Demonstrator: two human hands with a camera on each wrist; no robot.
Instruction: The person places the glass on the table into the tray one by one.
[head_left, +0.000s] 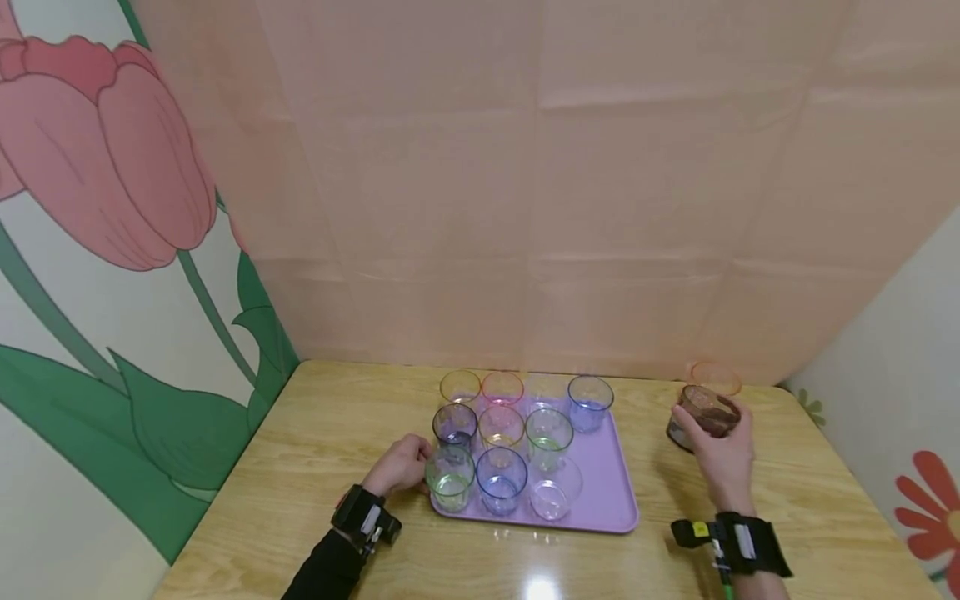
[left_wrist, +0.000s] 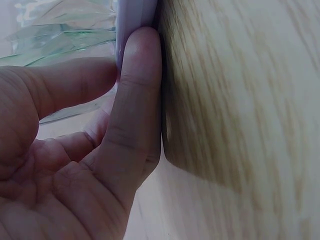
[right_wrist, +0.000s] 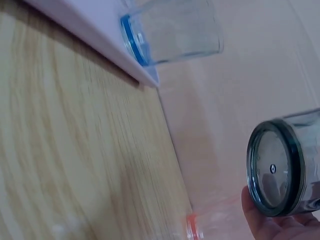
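Note:
My right hand (head_left: 723, 458) grips a dark-tinted drinking glass (head_left: 711, 408) at the table's right side. In the right wrist view the glass's dark round base (right_wrist: 272, 170) shows, raised above the tabletop. Just behind it stands a glass with an orange rim (head_left: 716, 377). At the near left corner of the purple tray (head_left: 611, 487), my left hand (head_left: 401, 464) pinches the edge. Its thumb lies on the tray's rim and a finger presses from the outside, as the left wrist view shows. The green glass (head_left: 450, 479) stands closest to that hand.
Several clear, coloured glasses stand in rows on the tray, among them a blue one (head_left: 590, 407) at the far right corner and a colourless one (head_left: 555, 490) in front. The wooden table (head_left: 300, 467) meets a pink-covered wall (head_left: 450, 208) behind.

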